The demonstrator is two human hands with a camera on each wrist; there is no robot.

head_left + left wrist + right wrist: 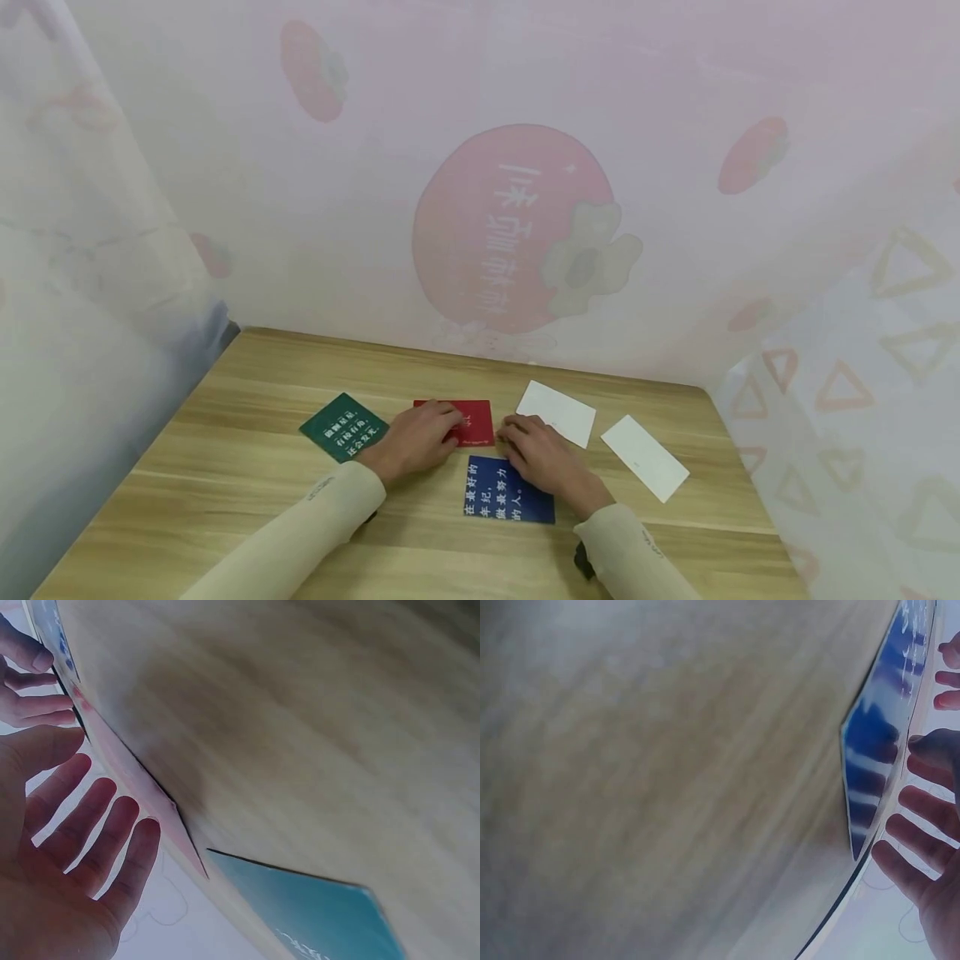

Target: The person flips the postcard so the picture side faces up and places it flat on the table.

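Left hand [420,439], loosely spread, over red rectangular card [477,423]; right hand [547,454] likewise over blue rectangular card [491,490]; wood-grain desk [225,400] bears both, so likely no grip needed.

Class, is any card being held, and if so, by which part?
Nothing is held: the left hand is partly over the red card, the right hand partly over the blue card; neither grips.
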